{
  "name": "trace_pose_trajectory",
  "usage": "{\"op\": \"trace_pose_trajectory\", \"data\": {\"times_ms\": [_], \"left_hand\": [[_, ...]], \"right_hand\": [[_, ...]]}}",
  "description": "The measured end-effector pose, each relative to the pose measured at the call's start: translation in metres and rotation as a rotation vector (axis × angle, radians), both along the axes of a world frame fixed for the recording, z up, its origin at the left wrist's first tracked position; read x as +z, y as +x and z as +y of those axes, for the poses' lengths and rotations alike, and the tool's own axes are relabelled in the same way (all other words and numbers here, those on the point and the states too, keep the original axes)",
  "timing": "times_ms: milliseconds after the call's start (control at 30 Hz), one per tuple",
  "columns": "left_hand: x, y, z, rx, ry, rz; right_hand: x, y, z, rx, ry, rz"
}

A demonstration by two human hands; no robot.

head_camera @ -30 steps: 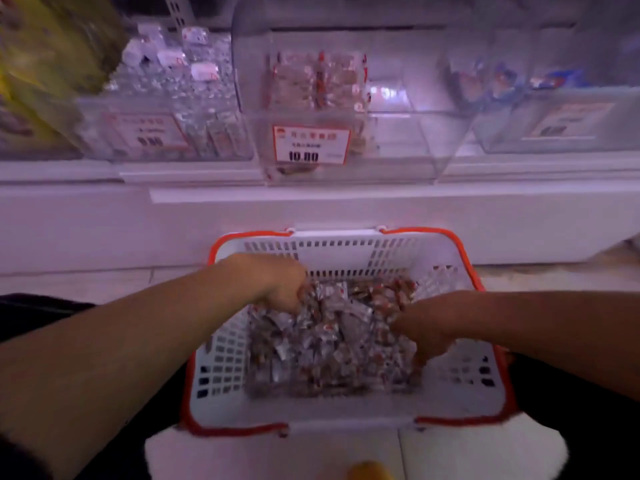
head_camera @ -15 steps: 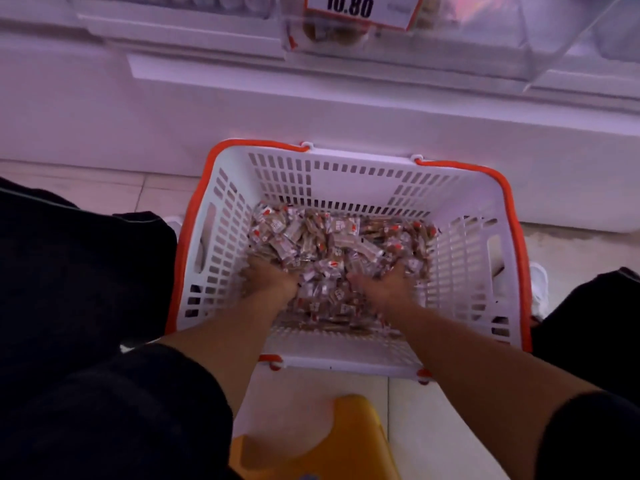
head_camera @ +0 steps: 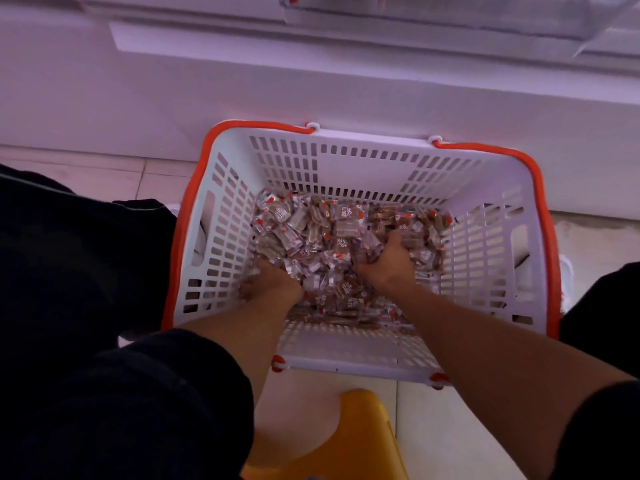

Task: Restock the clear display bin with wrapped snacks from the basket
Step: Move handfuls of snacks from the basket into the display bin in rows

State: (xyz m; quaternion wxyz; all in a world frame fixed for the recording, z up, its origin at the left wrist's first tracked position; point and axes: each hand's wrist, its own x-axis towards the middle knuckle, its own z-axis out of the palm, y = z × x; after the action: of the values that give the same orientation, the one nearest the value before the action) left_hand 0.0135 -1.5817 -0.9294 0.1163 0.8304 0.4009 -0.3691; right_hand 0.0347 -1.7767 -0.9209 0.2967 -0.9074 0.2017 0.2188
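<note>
A white basket with an orange rim [head_camera: 485, 258] stands on the floor between my knees. A pile of wrapped snacks [head_camera: 332, 230] in clear and red wrappers covers its bottom. My left hand [head_camera: 272, 280] is dug into the near left of the pile, its fingers curled down among the wrappers and mostly hidden. My right hand [head_camera: 388, 263] grips a bunch of snacks near the middle right, thumb on top. Only the bottom edge of the clear display bin [head_camera: 450, 19] shows, at the top of the view.
The white shelf base [head_camera: 311, 84] rises right behind the basket. A yellow stool [head_camera: 349, 431] sits below me on the tiled floor. My dark trouser legs flank the basket on both sides.
My view has tilted down from the shelf to the basket. Both hands have pushed deeper into the snack pile, and the right hand has closed round a bunch further in.
</note>
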Motion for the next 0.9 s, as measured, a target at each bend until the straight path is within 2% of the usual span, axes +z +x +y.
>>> {"op": "trace_pose_trajectory", "data": {"times_ms": [167, 267, 500, 600, 700, 733, 800, 867, 900], "left_hand": [[0.005, -0.002, 0.011, -0.136, -0.066, 0.076], [0.015, -0.002, 0.016, -0.331, -0.061, 0.142], [0.025, -0.007, 0.027, -0.551, 0.011, 0.167], [0.031, -0.011, 0.029, -0.725, -0.004, 0.12], [0.04, -0.014, 0.029, -0.869, -0.008, 0.052], [0.045, -0.013, 0.028, -0.827, -0.015, 0.0], [0.055, -0.009, 0.025, -0.616, -0.095, -0.106], [0.071, 0.001, 0.018, -0.439, -0.29, -0.152], [0.079, 0.006, 0.015, -0.385, -0.403, -0.155]], "right_hand": [[0.004, 0.002, -0.005, -0.107, 0.185, 0.064], [0.016, 0.003, -0.015, -0.114, 0.249, 0.163], [0.054, -0.01, -0.026, -0.07, 0.473, 0.476], [0.059, -0.017, -0.025, -0.069, 0.51, 0.498], [0.062, -0.021, -0.026, 0.022, 0.44, 0.486], [0.064, -0.021, -0.027, 0.082, 0.414, 0.494], [0.072, -0.021, -0.029, 0.29, 0.31, 0.526], [0.079, -0.018, -0.03, 0.59, 0.045, 0.47], [0.084, -0.017, -0.03, 0.735, -0.118, 0.381]]}}
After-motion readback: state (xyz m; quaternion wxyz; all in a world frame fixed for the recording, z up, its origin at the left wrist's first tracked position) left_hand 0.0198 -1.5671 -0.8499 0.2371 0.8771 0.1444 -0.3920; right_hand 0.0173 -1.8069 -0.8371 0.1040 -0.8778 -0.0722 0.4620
